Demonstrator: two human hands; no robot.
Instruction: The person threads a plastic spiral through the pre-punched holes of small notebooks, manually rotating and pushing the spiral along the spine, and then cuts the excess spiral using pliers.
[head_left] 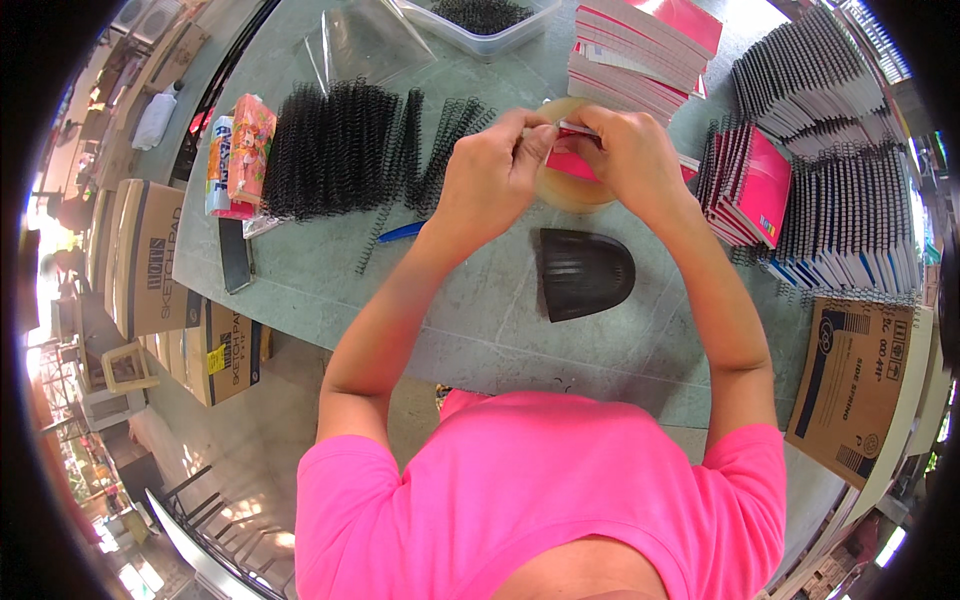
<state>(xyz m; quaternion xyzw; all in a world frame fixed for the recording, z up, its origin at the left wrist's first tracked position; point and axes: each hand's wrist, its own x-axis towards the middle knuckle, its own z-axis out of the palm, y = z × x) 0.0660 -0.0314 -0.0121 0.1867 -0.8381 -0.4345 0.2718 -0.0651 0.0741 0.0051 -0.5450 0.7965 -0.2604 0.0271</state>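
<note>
Left hand [495, 168] and right hand [637, 155] pinch 1 pale-edged strip [576, 128], lying crosswise; an amber ring [562, 195] sits beneath the fingers.

Table [470, 335], left: colourful packets [252, 150] are laid near a flat dark object [236, 255].
Far left: cardboard boxes [150, 260] are grouped.
Right: a carton [850, 385] is seen.

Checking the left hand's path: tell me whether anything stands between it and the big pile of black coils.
Yes: a smaller bunch of black coils lies on the table between the left hand and the big pile. The blue pen lies nearer the person.
</note>
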